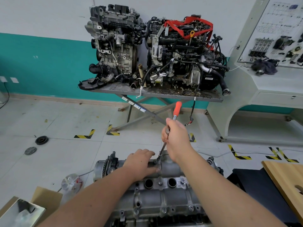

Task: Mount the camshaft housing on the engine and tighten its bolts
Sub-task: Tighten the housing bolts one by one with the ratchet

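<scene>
The grey metal camshaft housing (164, 197) lies on top of the engine at the bottom centre, with two round plug holes and several bolts along its edges. My left hand (141, 163) rests flat on the far side of the housing, fingers straight. My right hand (177, 138) grips a ratchet wrench with an orange handle (177, 108). Its long extension (162, 150) slants down to a socket seated on a bolt (158, 158) at the housing's far edge, just right of my left fingertips.
Beyond, a folding metal table (164, 94) carries two complete engines. A training panel stand (270, 63) is at the right. A cardboard box (39, 203) sits bottom left, a wooden board (287, 177) bottom right. A pulley (41, 140) and a disc lie on the floor.
</scene>
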Tool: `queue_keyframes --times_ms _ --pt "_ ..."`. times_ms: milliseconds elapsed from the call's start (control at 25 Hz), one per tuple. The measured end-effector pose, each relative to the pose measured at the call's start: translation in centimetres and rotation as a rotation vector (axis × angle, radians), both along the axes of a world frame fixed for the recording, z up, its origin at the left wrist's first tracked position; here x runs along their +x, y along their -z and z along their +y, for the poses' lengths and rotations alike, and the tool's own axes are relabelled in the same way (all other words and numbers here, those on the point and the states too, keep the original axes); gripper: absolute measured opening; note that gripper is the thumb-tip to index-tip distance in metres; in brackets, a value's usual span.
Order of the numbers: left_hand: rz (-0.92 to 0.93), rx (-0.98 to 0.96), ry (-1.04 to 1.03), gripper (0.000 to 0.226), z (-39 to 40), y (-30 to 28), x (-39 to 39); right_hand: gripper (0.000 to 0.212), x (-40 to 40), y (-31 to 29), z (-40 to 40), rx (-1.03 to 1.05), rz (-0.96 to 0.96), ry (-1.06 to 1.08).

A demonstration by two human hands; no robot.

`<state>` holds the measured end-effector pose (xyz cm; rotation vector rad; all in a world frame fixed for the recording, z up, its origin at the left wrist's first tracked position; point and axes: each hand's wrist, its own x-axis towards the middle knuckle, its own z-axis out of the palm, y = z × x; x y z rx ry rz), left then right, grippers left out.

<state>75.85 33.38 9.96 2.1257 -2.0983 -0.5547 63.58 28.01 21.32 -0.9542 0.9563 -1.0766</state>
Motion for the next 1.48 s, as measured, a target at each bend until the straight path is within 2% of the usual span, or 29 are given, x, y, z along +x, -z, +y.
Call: queue_keyframes --times_ms 80,200,320,480,600,720,880,1120,1480 --pt "0.08 -0.042 -0.051 0.073 0.2 -0.3 0.9 0.03 0.2 0.0 -0.1 0.0 0.004 0.006" --pt "0.204 -0.068 -0.079 0.059 -0.4 -1.3 1.0 0.03 0.6 0.1 0.0 0.005 0.01 -0.008" --pt "0.328 -0.003 -0.063 0.021 -1.7 -2.7 -1.1 0.028 0.8 0.2 -0.1 0.022 0.048 -0.02" --pt "0.33 0.051 -0.103 0.042 -2.8 -2.6 -3.0 0.028 0.3 0.2 -0.7 0.045 0.033 -0.009" --pt "0.216 0.05 -0.05 0.04 -2.5 -2.3 -3.1 0.028 0.2 0.3 -0.6 0.013 0.048 -0.024" --pt "0.157 -0.068 -0.002 0.037 -2.5 -2.8 -3.0 0.028 0.3 -0.5 -0.4 -0.049 0.048 -0.043" --pt "0.269 -0.038 -0.03 0.046 -2.9 -5.1 -1.2 0.024 1.1 -3.1 -0.7 -0.086 0.029 -0.115" --pt "0.291 0.134 -0.052 0.052 -0.7 -6.2 4.7 0.028 4.4 -3.4 0.3 0.05 -0.025 -0.232" --pt "0.385 0.113 -0.153 0.057 0.3 -5.2 6.1 0.025 6.7 -3.4 0.3 0.079 0.012 -0.293"
